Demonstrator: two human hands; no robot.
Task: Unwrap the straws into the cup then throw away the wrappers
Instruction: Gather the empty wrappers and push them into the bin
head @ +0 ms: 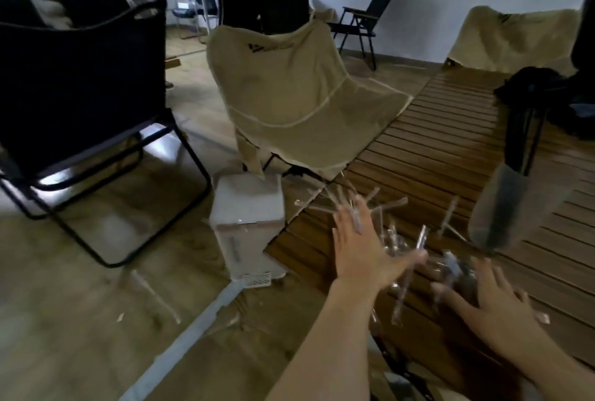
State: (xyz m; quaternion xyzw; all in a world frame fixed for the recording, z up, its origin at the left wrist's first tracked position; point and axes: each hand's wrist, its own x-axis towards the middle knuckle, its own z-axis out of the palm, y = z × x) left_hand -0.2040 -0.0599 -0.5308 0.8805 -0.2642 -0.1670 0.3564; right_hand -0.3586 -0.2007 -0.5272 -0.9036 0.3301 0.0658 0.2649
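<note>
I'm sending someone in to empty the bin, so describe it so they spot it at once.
Start at the slatted wooden table on the right and go to its near-left corner. On the floor there, in front of the tan chair, stands the bin. It is the only white boxy thing, low among dark and tan chairs.

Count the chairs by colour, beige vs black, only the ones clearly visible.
Beige chairs: 1, the butterfly chair
Black chairs: 3, the near one on the left, one behind the beige chair, one by the far wall
Total: 4
</note>
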